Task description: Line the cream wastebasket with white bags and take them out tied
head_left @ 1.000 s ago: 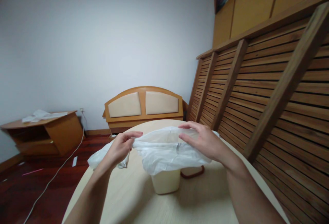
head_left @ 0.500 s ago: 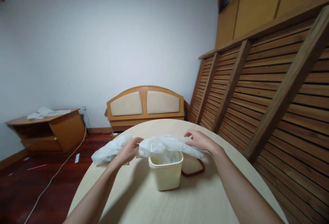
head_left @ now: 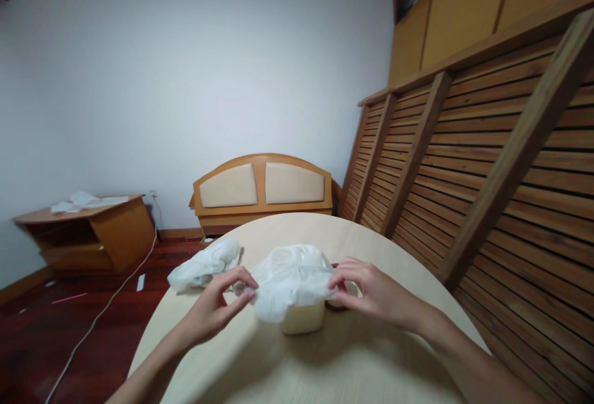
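A small cream plastic bin (head_left: 301, 318) stands on the round pale wooden table (head_left: 325, 367). A thin white plastic bag (head_left: 290, 277) is draped over its top and hangs down its front. My left hand (head_left: 218, 306) pinches the bag's left edge. On the other side my right hand (head_left: 375, 292) pinches the bag's right edge beside the bin's rim. The bin's opening is hidden under the bag.
A second crumpled white bag (head_left: 204, 266) lies on the table to the left. A dark red ring-shaped object (head_left: 335, 305) peeks out behind the bin. Wooden slatted bed frames (head_left: 468, 175) lean at right. A headboard (head_left: 262, 190) and a low cabinet (head_left: 88, 234) stand by the wall.
The bag was held spread above the bin, then lowered into it; now both hands have pulled its edges down over the bin's rim toward me.
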A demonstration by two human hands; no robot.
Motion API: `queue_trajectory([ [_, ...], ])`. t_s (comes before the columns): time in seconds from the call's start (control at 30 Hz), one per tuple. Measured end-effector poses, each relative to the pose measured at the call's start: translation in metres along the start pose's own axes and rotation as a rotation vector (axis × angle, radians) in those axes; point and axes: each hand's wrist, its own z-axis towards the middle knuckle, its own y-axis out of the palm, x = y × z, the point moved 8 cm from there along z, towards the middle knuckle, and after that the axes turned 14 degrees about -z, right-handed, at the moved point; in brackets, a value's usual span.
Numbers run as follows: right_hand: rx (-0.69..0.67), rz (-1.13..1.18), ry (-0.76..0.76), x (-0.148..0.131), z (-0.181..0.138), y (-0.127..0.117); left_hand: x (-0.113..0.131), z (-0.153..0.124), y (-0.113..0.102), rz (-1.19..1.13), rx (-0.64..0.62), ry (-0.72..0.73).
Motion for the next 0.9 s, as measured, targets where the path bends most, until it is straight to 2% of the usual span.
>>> queue_trajectory([
  [0.07, -0.079, 0.029, -0.055, -0.009, -0.014, 0.008, 0.015, -0.015, 0.014, -0.002, -0.134, 0.09],
  [0.13, -0.205, 0.047, -0.088, -0.015, -0.029, 0.023, 0.021, -0.031, 0.035, 0.069, -0.324, 0.1],
  [0.2, -0.351, 0.025, -0.05, -0.013, -0.045, 0.044, 0.017, -0.045, 0.054, 0.173, -0.475, 0.06],
  [0.27, -0.461, -0.044, 0.026, -0.004, -0.057, 0.062, 0.006, -0.053, 0.063, 0.259, -0.524, -0.014],
  [0.33, -0.459, -0.123, 0.081, 0.004, -0.058, 0.066, -0.007, -0.051, 0.058, 0.292, -0.441, -0.096],
  [0.37, -0.404, -0.157, 0.108, 0.006, -0.054, 0.063, -0.012, -0.047, 0.052, 0.28, -0.359, -0.129],
  [0.47, -0.119, -0.222, 0.215, 0.014, -0.036, 0.035, -0.021, -0.032, 0.028, 0.168, -0.076, -0.149],
  [0.53, 0.037, -0.213, 0.274, 0.02, -0.027, 0.021, -0.026, -0.021, 0.02, 0.084, 0.032, -0.13],
  [0.57, 0.07, -0.189, 0.287, 0.023, -0.024, 0.02, -0.029, -0.015, 0.018, 0.052, 0.064, -0.13],
  [0.73, 0.029, -0.021, 0.352, 0.053, -0.011, 0.043, -0.062, 0.015, 0.008, -0.155, 0.276, -0.277],
  [0.83, 0.035, 0.081, 0.372, 0.062, -0.003, 0.048, -0.08, 0.031, 0.014, -0.341, 0.278, -0.399],
  [0.9, 0.05, 0.126, 0.364, 0.06, 0.004, 0.043, -0.084, 0.039, 0.016, -0.391, 0.27, -0.424],
])
